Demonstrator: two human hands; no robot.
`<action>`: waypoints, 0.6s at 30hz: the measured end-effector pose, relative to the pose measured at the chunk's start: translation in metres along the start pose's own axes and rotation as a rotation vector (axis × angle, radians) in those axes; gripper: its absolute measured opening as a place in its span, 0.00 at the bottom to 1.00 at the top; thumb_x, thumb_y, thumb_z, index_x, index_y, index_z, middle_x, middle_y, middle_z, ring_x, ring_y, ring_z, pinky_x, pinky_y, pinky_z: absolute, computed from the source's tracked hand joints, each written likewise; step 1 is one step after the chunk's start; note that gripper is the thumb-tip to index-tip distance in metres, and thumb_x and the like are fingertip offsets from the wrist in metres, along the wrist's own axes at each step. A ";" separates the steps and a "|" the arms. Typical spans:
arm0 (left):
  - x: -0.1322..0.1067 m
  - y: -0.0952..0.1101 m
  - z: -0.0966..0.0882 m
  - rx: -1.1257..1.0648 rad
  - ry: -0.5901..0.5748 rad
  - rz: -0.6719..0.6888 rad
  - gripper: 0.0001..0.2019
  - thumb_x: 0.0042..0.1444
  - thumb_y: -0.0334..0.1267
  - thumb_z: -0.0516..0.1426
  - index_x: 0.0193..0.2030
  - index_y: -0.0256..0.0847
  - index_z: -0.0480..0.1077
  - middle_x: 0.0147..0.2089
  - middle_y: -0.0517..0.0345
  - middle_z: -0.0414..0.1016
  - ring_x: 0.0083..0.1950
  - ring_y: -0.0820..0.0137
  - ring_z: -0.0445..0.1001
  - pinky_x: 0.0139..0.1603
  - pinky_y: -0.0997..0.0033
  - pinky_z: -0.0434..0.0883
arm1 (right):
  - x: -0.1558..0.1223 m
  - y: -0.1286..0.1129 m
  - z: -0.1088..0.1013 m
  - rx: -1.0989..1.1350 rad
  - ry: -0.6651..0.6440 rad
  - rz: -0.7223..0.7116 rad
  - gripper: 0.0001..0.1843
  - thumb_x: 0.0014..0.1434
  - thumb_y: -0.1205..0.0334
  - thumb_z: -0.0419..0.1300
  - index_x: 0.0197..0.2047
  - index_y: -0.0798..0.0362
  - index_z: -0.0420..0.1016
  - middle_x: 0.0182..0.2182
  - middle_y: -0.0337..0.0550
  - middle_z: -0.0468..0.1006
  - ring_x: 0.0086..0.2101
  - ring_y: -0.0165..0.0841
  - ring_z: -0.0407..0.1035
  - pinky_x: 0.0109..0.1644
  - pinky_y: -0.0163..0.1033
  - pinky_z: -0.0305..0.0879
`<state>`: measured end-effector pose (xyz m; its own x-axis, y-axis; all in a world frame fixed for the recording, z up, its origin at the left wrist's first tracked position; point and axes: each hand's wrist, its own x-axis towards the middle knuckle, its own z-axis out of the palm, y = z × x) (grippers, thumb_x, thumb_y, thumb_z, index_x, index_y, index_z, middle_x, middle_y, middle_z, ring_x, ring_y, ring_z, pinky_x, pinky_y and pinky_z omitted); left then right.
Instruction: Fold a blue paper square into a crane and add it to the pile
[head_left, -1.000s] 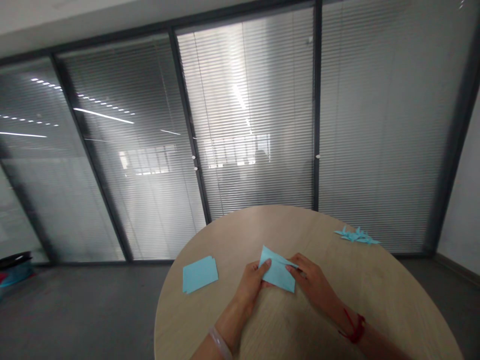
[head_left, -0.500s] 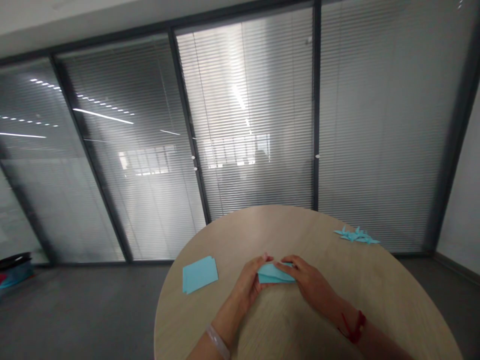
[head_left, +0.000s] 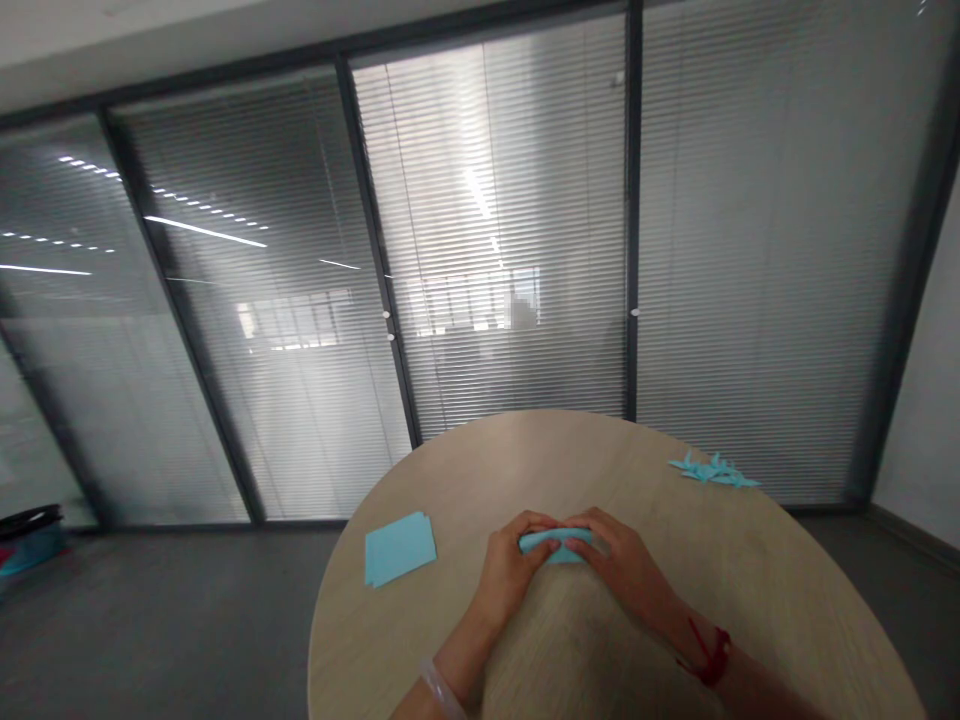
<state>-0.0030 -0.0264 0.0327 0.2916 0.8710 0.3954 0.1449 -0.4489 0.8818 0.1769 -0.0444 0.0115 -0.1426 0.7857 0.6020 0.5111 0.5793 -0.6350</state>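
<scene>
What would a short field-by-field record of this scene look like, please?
surface: round wooden table
left hand: gripping the left end of the folded blue paper
right hand: gripping its right end
left of hands: stack of blue sheets, lying flat
far right: small folded blue figures
background: glass wall with blinds

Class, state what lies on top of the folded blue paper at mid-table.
The left hand and right hand lie over the folded blue paper, fingers curled on it. Only a thin blue strip shows between them; the rest, with its folds, is covered.
</scene>
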 end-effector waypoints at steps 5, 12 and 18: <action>-0.002 -0.001 0.002 -0.002 0.021 -0.007 0.07 0.47 0.39 0.63 0.34 0.42 0.78 0.35 0.55 0.80 0.38 0.63 0.74 0.41 0.70 0.67 | 0.001 -0.005 -0.002 -0.024 0.013 0.027 0.10 0.60 0.56 0.56 0.35 0.48 0.76 0.33 0.41 0.79 0.37 0.35 0.73 0.43 0.39 0.69; -0.001 -0.002 0.001 -0.007 0.037 -0.022 0.07 0.47 0.40 0.63 0.31 0.41 0.79 0.33 0.54 0.79 0.37 0.62 0.74 0.40 0.70 0.67 | 0.000 -0.010 -0.003 -0.031 0.032 0.004 0.11 0.61 0.55 0.54 0.34 0.50 0.75 0.31 0.42 0.78 0.35 0.35 0.73 0.41 0.39 0.68; -0.002 0.000 -0.001 0.011 0.038 0.035 0.06 0.48 0.40 0.63 0.31 0.42 0.79 0.34 0.52 0.78 0.39 0.62 0.74 0.42 0.68 0.68 | 0.000 -0.010 -0.003 -0.030 0.047 -0.011 0.12 0.61 0.54 0.54 0.33 0.50 0.75 0.31 0.42 0.78 0.34 0.35 0.73 0.41 0.39 0.68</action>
<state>-0.0042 -0.0281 0.0323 0.2609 0.8617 0.4351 0.1455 -0.4807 0.8647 0.1739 -0.0507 0.0194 -0.1086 0.7675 0.6318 0.5346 0.5809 -0.6138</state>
